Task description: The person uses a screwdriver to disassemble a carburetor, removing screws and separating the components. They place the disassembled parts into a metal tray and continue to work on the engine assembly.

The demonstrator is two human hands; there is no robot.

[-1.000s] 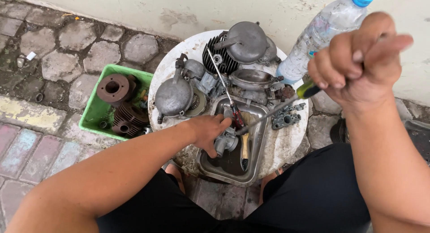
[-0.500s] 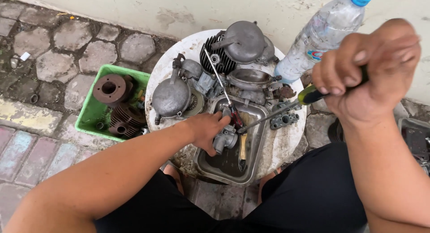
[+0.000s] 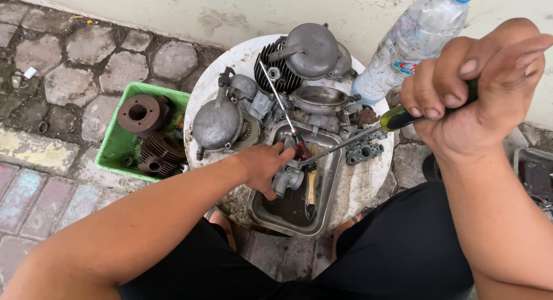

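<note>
Both hands are at work over a metal tray (image 3: 329, 187) on a round white table (image 3: 360, 187). Left hand (image 3: 262, 167) is curled around a small grey carburetor (image 3: 286, 178), pinning it at the tray's near-left edge; the fingers cover its left side, so only the right part shows. Right hand (image 3: 472, 95) is raised high and to the right, well apart from the part, clenched in a fist on the green-and-black handle of a long screwdriver (image 3: 368, 136). Its shaft slants down and left, and the tip meets the carburetor just beside the left fingertips.

Inside the tray, dark liquid pools at the bottom, and a wooden-handled brush (image 3: 311, 187) lies just right of the carburetor. A second, red-handled screwdriver (image 3: 285, 118) rests with its handle near the left fingers and its shaft pointing away toward the engine parts (image 3: 299, 75) crowding the table's far half. A small metal block (image 3: 363, 153) sits right of the tray. A plastic bottle (image 3: 412, 43) with a blue cap stands by the wall. A green bin (image 3: 118, 147) with rusty cylinders stands on the paving at the left.
</note>
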